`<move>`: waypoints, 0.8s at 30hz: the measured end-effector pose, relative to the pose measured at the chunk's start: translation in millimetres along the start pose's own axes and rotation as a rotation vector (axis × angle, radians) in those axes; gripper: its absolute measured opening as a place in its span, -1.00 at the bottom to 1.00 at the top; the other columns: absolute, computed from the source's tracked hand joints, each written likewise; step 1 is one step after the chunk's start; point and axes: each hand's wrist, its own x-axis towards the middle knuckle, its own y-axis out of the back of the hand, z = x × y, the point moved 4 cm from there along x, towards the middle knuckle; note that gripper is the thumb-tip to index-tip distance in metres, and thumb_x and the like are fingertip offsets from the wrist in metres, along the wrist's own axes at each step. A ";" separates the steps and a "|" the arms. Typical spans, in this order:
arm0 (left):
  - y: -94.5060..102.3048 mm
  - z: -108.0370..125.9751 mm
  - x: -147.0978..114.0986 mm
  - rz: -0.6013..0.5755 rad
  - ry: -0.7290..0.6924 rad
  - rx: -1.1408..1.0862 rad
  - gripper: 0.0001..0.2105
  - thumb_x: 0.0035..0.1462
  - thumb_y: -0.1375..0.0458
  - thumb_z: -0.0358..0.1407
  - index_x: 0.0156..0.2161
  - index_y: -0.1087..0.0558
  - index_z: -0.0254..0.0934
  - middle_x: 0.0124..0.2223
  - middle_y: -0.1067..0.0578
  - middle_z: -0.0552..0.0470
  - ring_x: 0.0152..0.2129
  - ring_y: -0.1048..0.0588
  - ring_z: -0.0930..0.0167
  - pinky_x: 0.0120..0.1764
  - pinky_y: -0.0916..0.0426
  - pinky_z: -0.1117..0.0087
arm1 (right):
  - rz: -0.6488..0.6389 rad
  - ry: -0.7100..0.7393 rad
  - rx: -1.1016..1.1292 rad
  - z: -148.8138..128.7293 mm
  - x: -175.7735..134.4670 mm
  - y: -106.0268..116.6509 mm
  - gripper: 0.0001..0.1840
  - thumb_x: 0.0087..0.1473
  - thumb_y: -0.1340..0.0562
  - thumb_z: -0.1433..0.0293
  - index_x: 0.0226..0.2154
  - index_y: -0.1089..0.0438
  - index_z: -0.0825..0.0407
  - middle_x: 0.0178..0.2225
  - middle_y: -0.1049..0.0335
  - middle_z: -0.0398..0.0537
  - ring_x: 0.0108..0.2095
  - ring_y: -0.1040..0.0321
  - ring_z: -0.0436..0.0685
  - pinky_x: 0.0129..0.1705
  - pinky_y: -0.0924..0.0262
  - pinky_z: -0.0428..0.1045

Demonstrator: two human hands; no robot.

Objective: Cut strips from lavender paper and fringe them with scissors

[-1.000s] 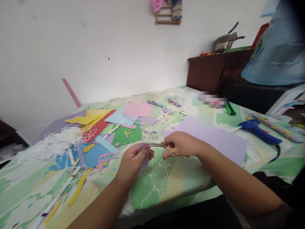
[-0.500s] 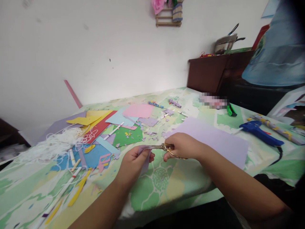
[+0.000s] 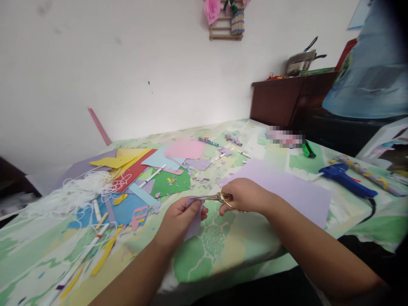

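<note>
Because my left hand (image 3: pixel 179 216) pinches the paper (image 3: pixel 194 228) above the cloth (image 3: pixel 216 244), thumb (image 3: pixel 193 208) just beside the scissors (image 3: pixel 217 196) gripped in my right hand (image 3: pixel 246 195), I judge a slip could nick that thumb or tear the paper, though I can't clearly see the blade tips (image 3: pixel 193 198).

A green, white and yellow patterned cloth (image 3: pixel 219 259) covers the table here. Toward the left, a tangle of white string (image 3: pixel 81 189) lies among overlapping coloured papers (image 3: pixel 174 182) and some marker pens (image 3: pixel 153 175). Little paper scraps (image 3: pixel 202 180) litter the middle. Over on the right sits a big purple sheet (image 3: pixel 296 187), a blue glue gun (image 3: pixel 346 179) just beside it, and a green cutter (image 3: pixel 308 149) farther back.
</note>
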 end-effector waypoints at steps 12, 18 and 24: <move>0.3 -5.3 3.2 -0.029 0.029 -0.004 -0.79 -0.14 -0.10 -0.19 -0.48 -0.40 -0.33 -0.54 -0.45 0.00 -0.63 -0.39 0.49 -0.58 -0.25 0.52 | 0.016 -0.025 -0.047 7.3 0.2 2.2 -0.53 -0.29 -0.07 -0.06 -0.63 -0.26 0.02 -0.66 -0.26 -0.19 -0.62 -0.07 -0.05 -0.62 0.23 -0.13; -0.2 -4.4 2.7 -0.044 0.047 -0.031 -0.78 -0.15 -0.11 -0.18 -0.49 -0.39 -0.34 -0.53 -0.46 0.00 -0.60 -0.41 0.47 -0.56 -0.27 0.50 | -0.043 -0.039 -0.049 6.1 -2.3 3.3 -0.44 -0.31 -0.02 -0.12 -0.57 -0.28 0.03 -0.63 -0.26 -0.16 -0.61 -0.07 -0.04 -0.61 0.21 -0.14; 6.2 -5.0 4.3 0.082 -0.010 -0.085 -0.78 -0.16 -0.12 -0.17 -0.44 -0.37 -0.32 -0.50 -0.46 0.03 -0.59 -0.41 0.48 -0.54 -0.29 0.49 | -0.037 -0.008 0.027 4.7 -5.7 6.4 -0.42 -0.27 0.04 -0.13 -0.54 -0.24 0.04 -0.59 -0.23 -0.15 -0.61 -0.04 -0.05 -0.61 0.20 -0.14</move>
